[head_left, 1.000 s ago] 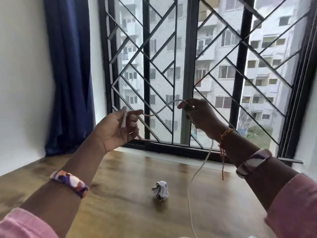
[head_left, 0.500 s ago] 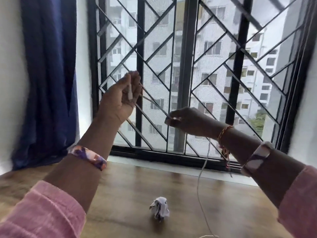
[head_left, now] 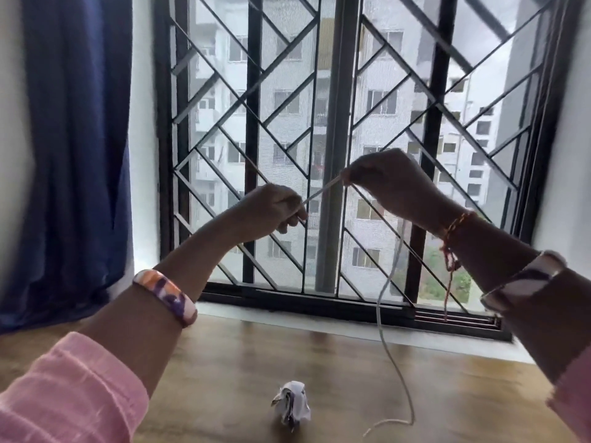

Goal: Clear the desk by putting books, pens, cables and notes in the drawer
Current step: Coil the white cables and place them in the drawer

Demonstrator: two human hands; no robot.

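Note:
A thin white cable [head_left: 389, 353] is held up in front of the window by both hands. My left hand [head_left: 271, 209] grips one end with curled fingers, and a short taut stretch runs up to my right hand [head_left: 387, 180], which pinches the cable. From my right hand the cable hangs down to the wooden desk [head_left: 463, 388], and its end curls on the surface. A crumpled paper note [head_left: 292, 404] lies on the desk below and between my hands.
A barred window [head_left: 335, 91] stands straight ahead behind the desk. A blue curtain [head_left: 70, 139] hangs at the left. White walls flank the window on both sides.
My left hand has dropped from high up and turned fist-down. My right hand has risen above it, pulling the stretch of cable between them taut.

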